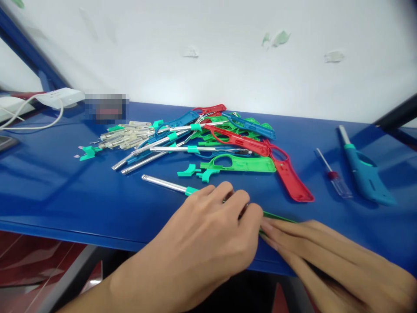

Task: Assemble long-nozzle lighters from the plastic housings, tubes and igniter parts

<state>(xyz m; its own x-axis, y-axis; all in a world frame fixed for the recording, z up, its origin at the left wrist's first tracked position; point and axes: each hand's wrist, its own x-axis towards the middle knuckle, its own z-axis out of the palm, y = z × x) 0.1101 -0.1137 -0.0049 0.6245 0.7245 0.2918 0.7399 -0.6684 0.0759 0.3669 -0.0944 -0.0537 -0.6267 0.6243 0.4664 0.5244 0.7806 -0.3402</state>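
Note:
A gas lighter (pixel 167 184) with a silver tube, a teal collar and a green handle lies low over the front of the table. My left hand (pixel 208 234) curls over the handle and hides most of it. The fingers of my right hand (pixel 312 243) pinch the handle's green rear end (pixel 278 216). Just behind my hands are a green handle half (pixel 250 164), a red handle half (pixel 291 178) and loose teal triggers (pixel 208 174). What my fingertips press on is hidden.
Farther back lies a pile of lighter parts: metal tubes (pixel 146 163), red halves (pixel 237 139), blue halves (pixel 250 124) and pale clear pieces (pixel 128 135). A screwdriver (pixel 337 180) and a whole blue lighter (pixel 365 171) lie at right. A white power strip (pixel 65 97) stands back left.

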